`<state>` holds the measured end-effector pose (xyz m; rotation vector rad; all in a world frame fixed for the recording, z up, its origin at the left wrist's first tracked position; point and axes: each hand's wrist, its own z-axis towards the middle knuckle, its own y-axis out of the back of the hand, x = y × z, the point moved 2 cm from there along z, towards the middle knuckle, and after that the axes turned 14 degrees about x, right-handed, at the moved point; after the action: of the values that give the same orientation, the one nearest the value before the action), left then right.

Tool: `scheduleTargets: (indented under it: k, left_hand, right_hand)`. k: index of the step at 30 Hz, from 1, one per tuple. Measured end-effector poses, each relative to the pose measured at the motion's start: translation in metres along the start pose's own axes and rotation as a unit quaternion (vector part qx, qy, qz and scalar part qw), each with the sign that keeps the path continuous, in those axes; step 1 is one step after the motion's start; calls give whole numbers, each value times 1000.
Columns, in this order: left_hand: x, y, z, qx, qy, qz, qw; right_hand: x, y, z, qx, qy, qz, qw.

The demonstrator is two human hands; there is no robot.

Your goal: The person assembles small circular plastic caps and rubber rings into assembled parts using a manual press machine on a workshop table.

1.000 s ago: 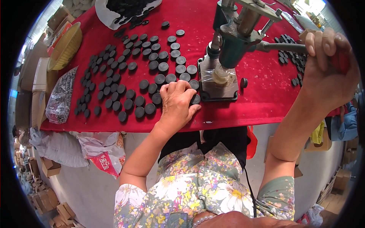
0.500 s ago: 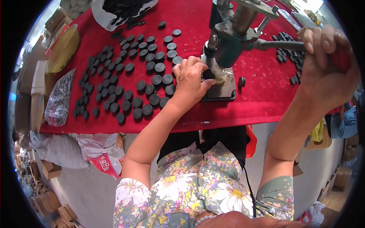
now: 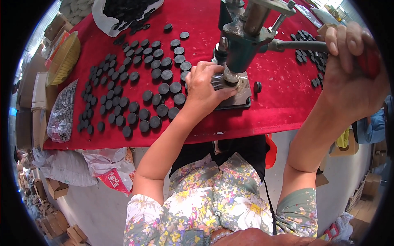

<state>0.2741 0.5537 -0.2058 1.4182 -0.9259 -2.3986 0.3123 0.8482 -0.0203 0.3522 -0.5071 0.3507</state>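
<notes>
Since half a second ago, the black disc in the left hand has gone from view. Left of the press, loose discs lie mostly flat on the desk. At the press's left side, the left fingers stand apart. Just right of it, a lone disc stands on edge. Its lever points right, long axis nearly level; farther right, the right hand clamps its fingers around the lever's end.

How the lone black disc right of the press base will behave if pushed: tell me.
The black disc would probably roll if pushed along its rim, since it appears to stand on edge. A sideways nudge might tip it flat, that edge being narrow. It is likely stiff, its outline showing no sag.
</notes>
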Motion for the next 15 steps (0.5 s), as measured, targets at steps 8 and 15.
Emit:
scheduleTargets:
  k: [8,15]
  left_hand:
    - [6,33,-54,-25,11,87,996]
    - [-9,2,-23,-31,2,47,998]
  right_hand:
    - [4,-69,7,36,8,21,999]
    - [7,-78,6,33,1,-13,999]
